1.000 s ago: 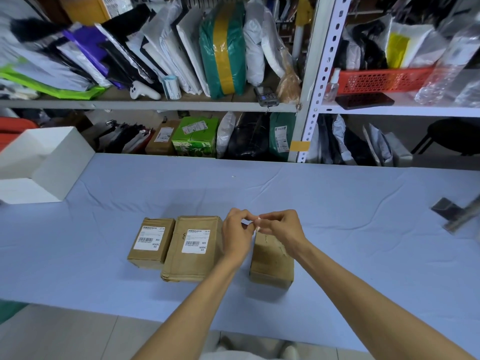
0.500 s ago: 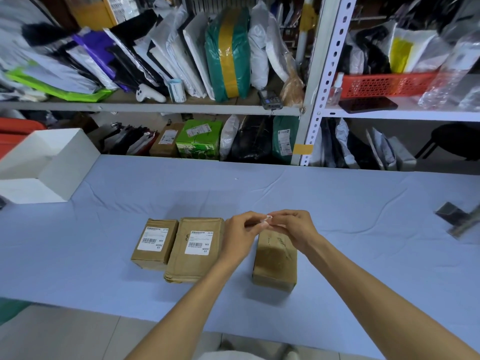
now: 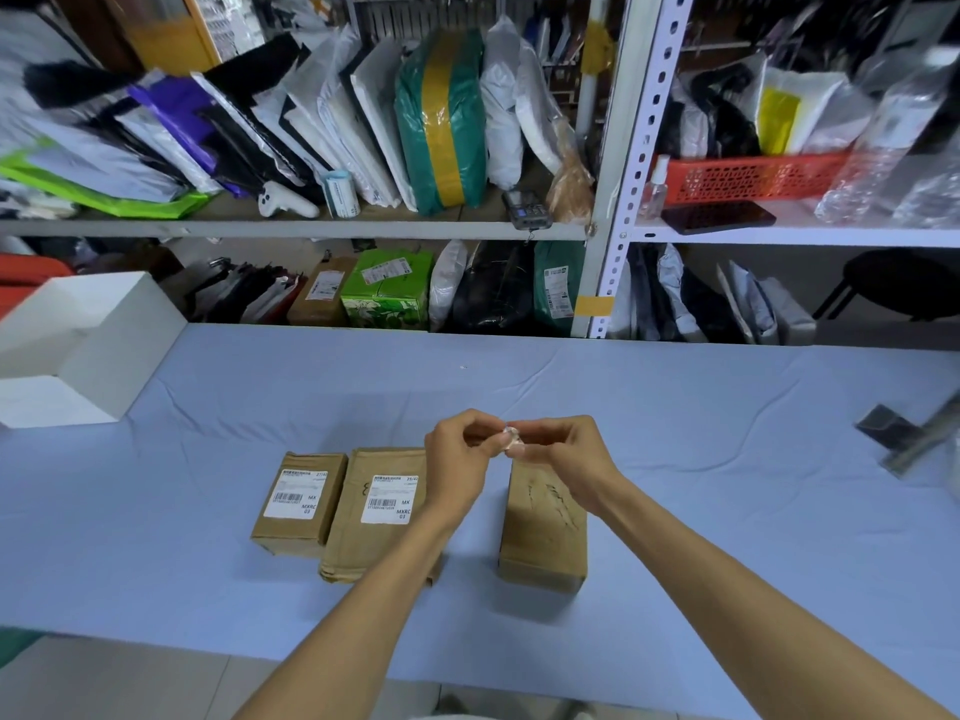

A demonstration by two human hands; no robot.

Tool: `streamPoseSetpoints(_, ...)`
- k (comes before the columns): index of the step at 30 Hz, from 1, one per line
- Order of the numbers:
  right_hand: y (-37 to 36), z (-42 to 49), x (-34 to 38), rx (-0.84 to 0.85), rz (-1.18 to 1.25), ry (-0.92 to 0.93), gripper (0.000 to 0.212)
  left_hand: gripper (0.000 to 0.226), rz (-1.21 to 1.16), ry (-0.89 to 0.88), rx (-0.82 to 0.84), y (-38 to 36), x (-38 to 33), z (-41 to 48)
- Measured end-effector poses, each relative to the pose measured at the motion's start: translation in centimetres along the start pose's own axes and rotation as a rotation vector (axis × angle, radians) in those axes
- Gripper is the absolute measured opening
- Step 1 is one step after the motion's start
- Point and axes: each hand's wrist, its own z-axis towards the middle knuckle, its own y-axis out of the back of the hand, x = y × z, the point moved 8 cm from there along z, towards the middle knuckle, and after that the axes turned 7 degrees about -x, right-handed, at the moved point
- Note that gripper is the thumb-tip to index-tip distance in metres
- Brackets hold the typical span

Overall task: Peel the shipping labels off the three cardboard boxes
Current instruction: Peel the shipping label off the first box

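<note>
Three cardboard boxes lie in a row on the blue-covered table (image 3: 727,459). The left box (image 3: 298,504) carries a white shipping label (image 3: 296,494). The middle box (image 3: 379,511) also has a white label (image 3: 390,498). The right box (image 3: 545,532) shows bare cardboard with pen marks on top. Above the right box's far end, my left hand (image 3: 457,459) and my right hand (image 3: 566,459) meet fingertip to fingertip and pinch a small crumpled label wad (image 3: 509,439) between them.
A white open box (image 3: 83,345) stands at the table's left. A grey metal object (image 3: 904,433) lies at the right edge. Behind the table, metal shelves (image 3: 608,226) hold parcels, bags and a red basket (image 3: 748,174).
The hands stay together above the right box, working the small wad between the fingertips; the piece looks more crumpled. The boxes have not moved.
</note>
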Motion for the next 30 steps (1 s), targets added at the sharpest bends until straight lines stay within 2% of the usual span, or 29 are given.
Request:
streamPoseSetpoints(2, 0.7, 0.1, 1.0, -0.035, -0.199, 0.154, 0.024, 0.01, -0.079, 0.101, 0.027, -0.7, 0.6, 0.1)
streamPoseSetpoints(4, 0.9, 0.0, 1.9, -0.063, -0.552, 0.364, 0.02, 0.01, -0.195, 0.268, 0.082, -1.5, 1.5, 0.1)
streamPoseSetpoints(6, 1.0, -0.4, 2.1, -0.082, -0.696, 0.473, 0.016, 0.01, -0.238, 0.374, 0.154, -2.1, 2.0, 0.2)
streamPoseSetpoints(9, 1.3, -0.8, 2.7, -0.104, -0.658, 0.517, 0.013, 0.012, -0.217, 0.384, 0.239, -2.6, 1.6, 0.2)
streamPoseSetpoints(11, 1.4, -0.6, 3.2, -0.11, -0.589, 0.496, 0.012, 0.012, -0.285, 0.391, 0.227, -2.6, 1.3, 0.1)
streamPoseSetpoints(14, 2.5, 0.2, 3.6, -0.208, -0.457, 0.428, 0.011, 0.017, -0.352, 0.39, 0.193, -3.2, 0.8, 0.1)
streamPoseSetpoints(19, 3.3, 0.3, 2.5, -0.278, -0.276, 0.305, 0.013, 0.017, -0.183, 0.243, 0.104, -3.3, 0.1, 0.1)
streamPoseSetpoints(22, 3.2, 0.7, 1.7, -0.207, -0.152, 0.196, 0.013, 0.016, -0.075, 0.141, 0.068, -2.9, -0.3, 0.5)
streamPoseSetpoints(25, 2.8, 0.9, 1.2, -0.092, -0.121, 0.135, 0.016, 0.02, -0.032, 0.114, 0.08, -2.7, -0.5, 0.8)
streamPoseSetpoints(30, 2.1, 0.9, 1.0, -0.068, -0.025, 0.097, 0.015, 0.018, 0.004, 0.056, 0.078, -2.4, -1.5, 0.9)
